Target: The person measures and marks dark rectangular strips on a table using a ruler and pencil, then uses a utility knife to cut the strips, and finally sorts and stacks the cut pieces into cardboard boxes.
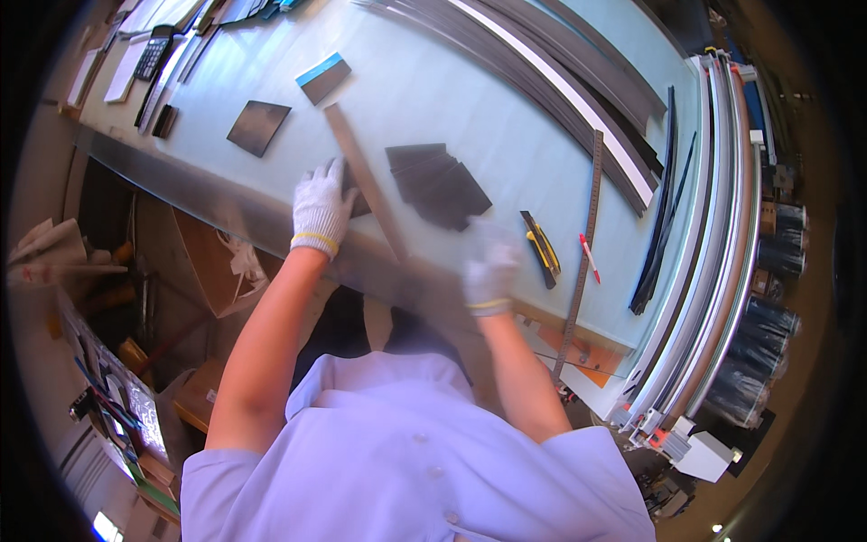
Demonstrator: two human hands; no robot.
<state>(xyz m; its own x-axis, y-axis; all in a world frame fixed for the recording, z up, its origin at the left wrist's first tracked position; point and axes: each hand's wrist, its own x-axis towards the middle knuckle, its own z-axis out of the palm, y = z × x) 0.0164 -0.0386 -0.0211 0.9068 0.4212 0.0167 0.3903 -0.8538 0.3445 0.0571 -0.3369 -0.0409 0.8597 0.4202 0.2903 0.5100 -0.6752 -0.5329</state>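
My left hand, fingers spread, presses the steel ruler and a dark sheet near the workbench's front edge. My right hand is blurred; I cannot tell its grip. Light pressure may let the ruler skid.

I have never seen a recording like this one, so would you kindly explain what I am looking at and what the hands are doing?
There is no machine here: a person wears a fisheye camera on the head, looking down, so straight edges bend near the rim. Both hands wear white knit gloves. The left hand presses on a long flat metal strip lying on the pale worktable. The right hand is blurred near the table's edge; whether it holds anything cannot be told. Beside the strip lie dark cut sheets. Further right are a yellow utility knife, a red pen and a long steel ruler. A separate dark square piece lies to the left.
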